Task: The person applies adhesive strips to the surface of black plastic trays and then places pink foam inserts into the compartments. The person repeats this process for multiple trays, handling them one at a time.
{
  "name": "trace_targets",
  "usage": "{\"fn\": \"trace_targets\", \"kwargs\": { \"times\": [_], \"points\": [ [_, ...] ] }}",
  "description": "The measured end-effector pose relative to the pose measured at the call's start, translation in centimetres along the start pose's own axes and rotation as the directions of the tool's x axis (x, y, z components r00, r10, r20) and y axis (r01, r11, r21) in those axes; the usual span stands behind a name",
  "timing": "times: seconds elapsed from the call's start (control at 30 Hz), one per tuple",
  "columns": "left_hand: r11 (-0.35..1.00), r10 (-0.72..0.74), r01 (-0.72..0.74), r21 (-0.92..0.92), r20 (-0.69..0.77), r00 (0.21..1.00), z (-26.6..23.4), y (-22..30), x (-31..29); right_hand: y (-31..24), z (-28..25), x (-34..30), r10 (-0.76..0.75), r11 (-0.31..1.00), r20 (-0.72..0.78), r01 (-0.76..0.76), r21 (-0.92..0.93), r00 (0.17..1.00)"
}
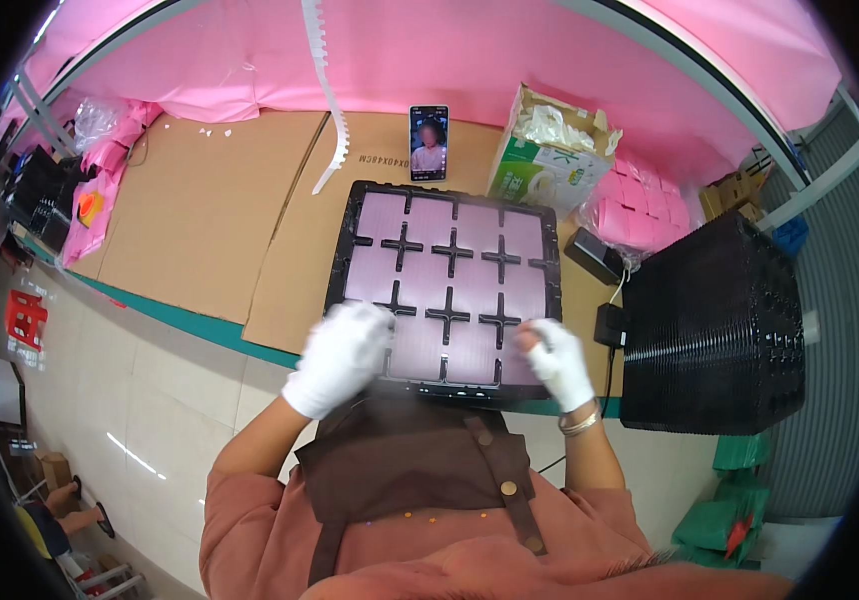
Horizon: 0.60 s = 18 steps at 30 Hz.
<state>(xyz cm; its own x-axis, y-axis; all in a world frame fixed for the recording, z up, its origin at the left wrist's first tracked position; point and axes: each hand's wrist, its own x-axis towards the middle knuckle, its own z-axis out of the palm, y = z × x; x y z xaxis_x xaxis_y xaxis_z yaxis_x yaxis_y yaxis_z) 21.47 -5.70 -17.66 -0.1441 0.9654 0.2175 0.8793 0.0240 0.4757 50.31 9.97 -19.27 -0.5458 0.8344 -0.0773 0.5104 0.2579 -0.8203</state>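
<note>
A black plastic tray [448, 317] lies on the cardboard-covered bench in front of me, with cross-shaped dividers between its compartments. Flat pink pieces [475, 350] fill the compartments. My left hand [345, 350], in a white glove, is at the tray's near left corner with its fingers curled; motion blurs it, and anything inside it is hidden. Over the near right compartment is my right hand [560, 365], gloved in white with some fingertips bare. Its fingers are bent together, and I cannot make out anything between them.
A phone [429, 145] stands behind the tray, beside a green and white carton [550, 155] holding white material. Pink wrapped pieces [640, 205], a black power adapter [611, 325] and a tall stack of black trays [715, 325] are at the right. Cardboard [205, 200] covers the bench's left side.
</note>
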Motion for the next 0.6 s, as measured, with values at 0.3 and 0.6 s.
{"fn": "trace_targets", "kwargs": {
  "times": [0.3, 0.6],
  "points": [
    [0.866, -0.498, 0.451, -0.215, -0.308, 0.811, 2.7, -5.7, -1.3, 9.2, -0.4, 0.6, 0.041, 0.998, -0.437, -0.058, -0.027, 0.899],
    [0.377, -0.646, 0.258, -0.889, -0.053, 0.761, -0.3, -3.8, -3.5, 5.5, -1.2, -0.4, -0.058, 0.967, -0.526, 0.179, 0.182, 0.849]
  ]
}}
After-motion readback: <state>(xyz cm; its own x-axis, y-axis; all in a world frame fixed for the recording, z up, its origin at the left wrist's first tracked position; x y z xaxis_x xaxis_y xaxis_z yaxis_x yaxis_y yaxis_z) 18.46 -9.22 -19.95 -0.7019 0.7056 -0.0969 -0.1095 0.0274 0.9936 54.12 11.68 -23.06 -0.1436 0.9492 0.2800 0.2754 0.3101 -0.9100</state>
